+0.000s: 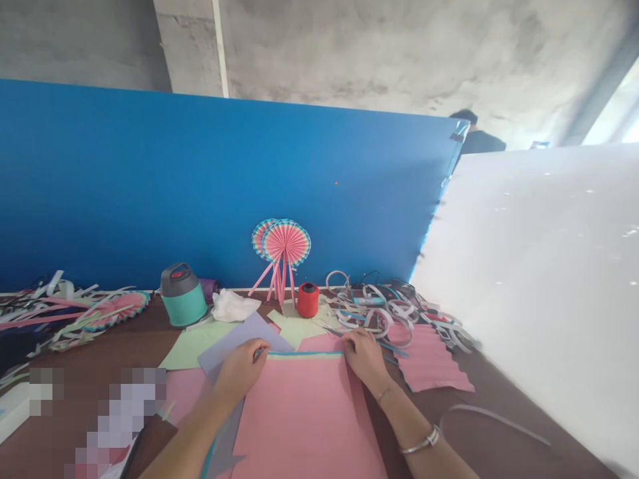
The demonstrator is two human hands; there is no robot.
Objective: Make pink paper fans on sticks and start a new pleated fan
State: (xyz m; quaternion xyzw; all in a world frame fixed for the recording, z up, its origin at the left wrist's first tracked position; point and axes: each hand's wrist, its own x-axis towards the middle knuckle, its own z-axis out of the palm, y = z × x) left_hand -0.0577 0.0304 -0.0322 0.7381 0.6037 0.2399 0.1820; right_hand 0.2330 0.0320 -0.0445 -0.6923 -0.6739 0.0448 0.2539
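A large pink paper sheet (307, 412) with a blue and pale green strip along its far edge lies in front of me. My left hand (244, 367) is closed at its far left corner, fingertips pinched on the edge. At the far right corner my right hand (365, 357) also pinches the edge, fingers curled down. A bracelet and a bangle circle the right wrist. Beyond the sheet are a lilac paper (244, 342), pale green paper (299, 329) and a red thread spool (308, 301). Scissors, partly hidden, lie near the right hand.
Pink paper fans on sticks (286, 243) lean against the blue partition (150, 179). A teal container (184, 299) stands left of them. Curled paper strips (379, 316) and a pleated pink sheet (434, 359) lie right. A white panel (544, 266) borders the table; a person is behind the partition.
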